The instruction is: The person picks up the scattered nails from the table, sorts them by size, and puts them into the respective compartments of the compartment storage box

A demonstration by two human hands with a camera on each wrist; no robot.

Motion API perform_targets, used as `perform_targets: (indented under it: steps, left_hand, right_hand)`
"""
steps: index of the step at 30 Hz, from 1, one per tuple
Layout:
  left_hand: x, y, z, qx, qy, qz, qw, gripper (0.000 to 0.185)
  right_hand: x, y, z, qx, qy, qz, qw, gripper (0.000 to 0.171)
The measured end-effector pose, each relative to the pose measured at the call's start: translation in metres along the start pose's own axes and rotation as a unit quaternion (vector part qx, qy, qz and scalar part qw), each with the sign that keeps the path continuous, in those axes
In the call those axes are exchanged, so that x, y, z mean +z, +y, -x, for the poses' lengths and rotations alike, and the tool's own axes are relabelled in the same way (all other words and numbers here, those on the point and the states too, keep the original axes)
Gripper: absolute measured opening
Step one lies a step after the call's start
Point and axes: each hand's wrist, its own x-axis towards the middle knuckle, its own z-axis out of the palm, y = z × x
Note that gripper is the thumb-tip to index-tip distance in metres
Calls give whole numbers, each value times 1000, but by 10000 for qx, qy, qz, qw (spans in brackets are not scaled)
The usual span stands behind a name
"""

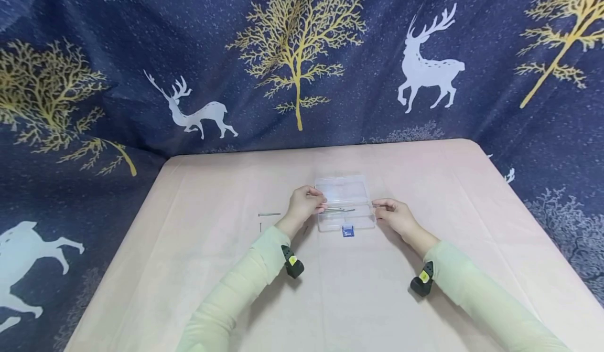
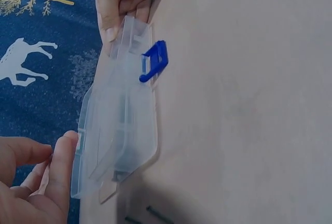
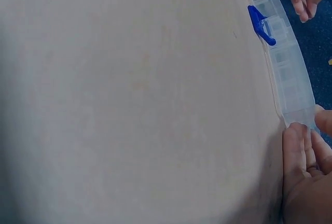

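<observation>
A clear plastic storage box [image 1: 347, 221] lies with its lid [image 1: 342, 189] swung back; a blue latch [image 1: 347, 231] is on its near edge. Several long nails [image 1: 336, 210] lie in one of its compartments. My left hand [image 1: 305, 204] is at the box's left side, fingers fairly straight, fingertips by the lid's edge; nothing is plainly seen between thumb and fingers. On the right side, my right hand [image 1: 396, 218] grips the box's end wall, thumb above and fingers against the side, as the right wrist view shows.
Left of the box, a long nail [image 1: 269, 214] and a smaller nail [image 1: 260, 227] lie on the pale tablecloth [image 1: 212, 289]. A dark blue curtain [image 1: 264, 105] with deer and trees hangs behind the table. Each wrist wears a black camera [image 1: 293, 263].
</observation>
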Motion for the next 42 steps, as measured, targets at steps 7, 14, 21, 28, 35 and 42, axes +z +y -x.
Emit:
perform_targets:
  steps: [7, 14, 21, 28, 35, 42]
  left_hand:
    - [-10, -2, -1, 160, -213, 141, 9995, 17]
    - [-24, -4, 0, 158, -277, 190, 9993, 20]
    - [-40, -6, -1, 90, -220, 239, 9994, 20]
    - [-63, -2, -4, 83, -144, -283, 9995, 22]
    - [-89, -5, -8, 155, -363, -1086, 9933, 24]
    - [-106, -9, -9, 206, -498, -1646, 9849, 21]
  right_hand:
    - [0, 1, 0, 20, -4, 0, 10000, 40]
    - [0, 0, 0, 31, -18, 9, 10000, 41]
    - [-1, 0, 0, 57, -21, -40, 10000, 41]
    - [0, 0, 0, 0, -40, -28, 10000, 40]
    - [0, 1, 0, 38, -6, 76, 10000, 40]
    - [0, 0, 1, 11, -37, 47, 10000, 41]
